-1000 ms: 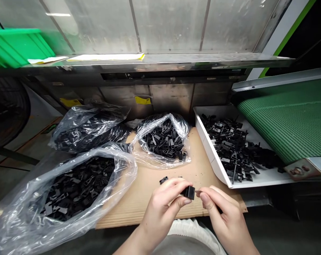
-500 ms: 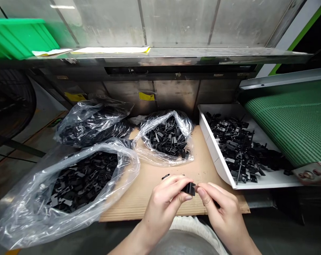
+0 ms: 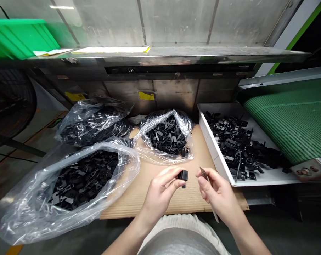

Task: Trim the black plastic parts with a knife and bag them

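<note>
Remotely, I watch the left hand (image 3: 160, 189) pinch a small black part (image 3: 184, 175) over the cardboard-covered counter (image 3: 139, 191) and the right hand (image 3: 217, 193) grip a thin pointed tool (image 3: 203, 173) near it, an open bag (image 3: 163, 160) of black pieces (image 3: 167, 136) beyond, a white tray (image 3: 216, 148) to the right.

This looks like a factory assembly station: a green conveyor belt (image 3: 290, 120) ends beside a white tray (image 3: 215, 152) heaped with small black plastic parts (image 3: 237, 141), and 3 clear plastic bags (image 3: 27, 221) hold more black pieces in bulk. A cardboard sheet (image 3: 125, 202) serves as the work surface before stained metal panels (image 3: 176, 23), where a metal shelf (image 3: 203, 53) carries a green bin (image 3: 19, 39) and some papers (image 3: 110, 50). Below the shelf sticks a yellow label (image 3: 146, 96), and what appears to be a caged fan (image 3: 13, 102) stands at the far left.
</note>
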Motion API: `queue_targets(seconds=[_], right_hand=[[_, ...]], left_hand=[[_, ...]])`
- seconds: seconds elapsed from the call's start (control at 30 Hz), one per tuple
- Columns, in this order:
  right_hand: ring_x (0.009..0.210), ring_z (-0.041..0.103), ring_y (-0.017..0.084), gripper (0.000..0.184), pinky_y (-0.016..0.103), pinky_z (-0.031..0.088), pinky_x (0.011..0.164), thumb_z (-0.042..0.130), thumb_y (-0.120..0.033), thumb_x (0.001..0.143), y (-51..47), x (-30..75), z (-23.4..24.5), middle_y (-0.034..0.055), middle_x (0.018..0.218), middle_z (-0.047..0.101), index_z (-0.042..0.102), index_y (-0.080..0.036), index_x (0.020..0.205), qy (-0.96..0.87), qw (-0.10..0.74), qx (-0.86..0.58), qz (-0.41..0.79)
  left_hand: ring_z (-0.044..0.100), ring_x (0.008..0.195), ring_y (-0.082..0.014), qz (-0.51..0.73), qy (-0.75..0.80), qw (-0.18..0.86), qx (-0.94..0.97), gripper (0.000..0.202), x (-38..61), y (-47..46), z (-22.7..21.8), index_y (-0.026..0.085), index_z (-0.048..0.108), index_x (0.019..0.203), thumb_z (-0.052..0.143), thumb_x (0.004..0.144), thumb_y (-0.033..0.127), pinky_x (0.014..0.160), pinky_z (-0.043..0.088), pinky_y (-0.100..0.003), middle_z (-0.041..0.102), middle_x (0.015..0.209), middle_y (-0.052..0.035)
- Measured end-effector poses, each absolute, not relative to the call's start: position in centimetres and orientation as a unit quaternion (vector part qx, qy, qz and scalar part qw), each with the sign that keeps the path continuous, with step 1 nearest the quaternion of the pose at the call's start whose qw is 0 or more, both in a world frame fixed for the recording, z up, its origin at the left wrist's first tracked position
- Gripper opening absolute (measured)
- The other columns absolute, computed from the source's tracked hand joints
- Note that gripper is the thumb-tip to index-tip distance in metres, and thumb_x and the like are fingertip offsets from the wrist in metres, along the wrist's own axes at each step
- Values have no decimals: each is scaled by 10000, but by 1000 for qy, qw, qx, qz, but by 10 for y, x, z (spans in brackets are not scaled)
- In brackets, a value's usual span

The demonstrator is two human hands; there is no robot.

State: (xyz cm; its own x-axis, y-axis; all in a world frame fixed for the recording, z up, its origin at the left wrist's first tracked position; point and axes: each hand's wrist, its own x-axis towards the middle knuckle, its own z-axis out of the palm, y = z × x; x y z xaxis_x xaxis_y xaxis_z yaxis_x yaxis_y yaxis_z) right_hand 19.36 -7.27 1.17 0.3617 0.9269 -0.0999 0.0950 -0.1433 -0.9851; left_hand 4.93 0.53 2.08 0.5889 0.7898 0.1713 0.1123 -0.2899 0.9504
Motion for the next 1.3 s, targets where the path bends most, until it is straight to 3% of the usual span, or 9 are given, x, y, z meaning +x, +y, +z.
queue_targets(seconds=[0.3, 0.4, 0.5, 0.63, 0.77, 0.83, 0.97, 1.17, 1.3], right_hand=[[426, 280, 56, 277, 185, 228, 398, 490, -420, 789, -52, 196, 10, -73, 507, 335, 453, -173, 670, -399, 518, -600, 461], [440, 315, 63, 298, 188, 261, 404, 434, -452, 811, -59, 201, 2, -54, 559, 368, 484, -167, 739, -379, 521, -611, 459], [495, 393, 90, 338, 200, 323, 419, 352, -439, 848, -74, 199, -3, -10, 658, 422, 549, -165, 861, -407, 501, -647, 406], [552, 506, 123, 296, 213, 412, 484, 348, -325, 872, -92, 191, -4, 18, 653, 513, 598, -175, 924, -512, 446, -685, 265], [654, 599, 147, 206, 230, 470, 589, 412, -180, 850, -101, 185, 0, 45, 730, 632, 589, -176, 956, -597, 448, -653, 128], [692, 607, 160, 198, 254, 476, 620, 452, -111, 823, -101, 183, 3, 56, 772, 651, 577, -176, 962, -622, 464, -626, 74], [678, 593, 177, 275, 298, 473, 623, 513, -26, 764, -99, 180, 13, 70, 769, 650, 559, -172, 993, -663, 464, -587, 6], [674, 569, 181, 332, 306, 457, 598, 519, -11, 752, -96, 177, 15, 78, 776, 637, 545, -178, 1039, -672, 454, -585, -5], [624, 568, 156, 226, 264, 455, 571, 490, -47, 781, -96, 175, 17, 54, 712, 622, 589, -170, 942, -646, 476, -592, 74]], left_hand=[[519, 891, -190, 302, 268, 549, 731, 168, 46, 0, 23, 191, 662, 902, 582, 762, 238, 808, 396, -274, 584, 926, -55], [504, 773, -171, 296, 325, 565, 698, 205, 43, 0, 18, 190, 669, 901, 599, 741, 298, 747, 405, -291, 552, 826, -44], [483, 557, -118, 254, 338, 679, 600, 338, 41, 2, 11, 169, 590, 1018, 550, 764, 387, 572, 409, -261, 533, 651, -4], [558, 622, -144, 263, 260, 788, 492, 374, 43, 2, 10, 155, 523, 869, 433, 788, 509, 547, 416, -254, 589, 793, -60], [510, 525, -82, 298, 310, 756, 493, 207, 46, -3, 15, 198, 472, 991, 517, 809, 286, 489, 382, -198, 594, 764, -14], [531, 595, -98, 309, 333, 725, 518, 240, 46, -6, 19, 185, 518, 1009, 564, 776, 226, 570, 425, -223, 603, 815, -29], [551, 822, -170, 319, 357, 640, 601, 124, 42, -12, 26, 175, 662, 848, 601, 742, 191, 737, 441, -268, 611, 905, -52], [557, 847, -151, 339, 333, 598, 645, 151, 37, -19, 33, 209, 686, 844, 595, 746, 140, 770, 432, -217, 629, 844, -20], [556, 856, -134, 340, 324, 596, 651, 168, 33, -21, 32, 230, 684, 855, 590, 754, 134, 769, 429, -191, 625, 858, -5]])
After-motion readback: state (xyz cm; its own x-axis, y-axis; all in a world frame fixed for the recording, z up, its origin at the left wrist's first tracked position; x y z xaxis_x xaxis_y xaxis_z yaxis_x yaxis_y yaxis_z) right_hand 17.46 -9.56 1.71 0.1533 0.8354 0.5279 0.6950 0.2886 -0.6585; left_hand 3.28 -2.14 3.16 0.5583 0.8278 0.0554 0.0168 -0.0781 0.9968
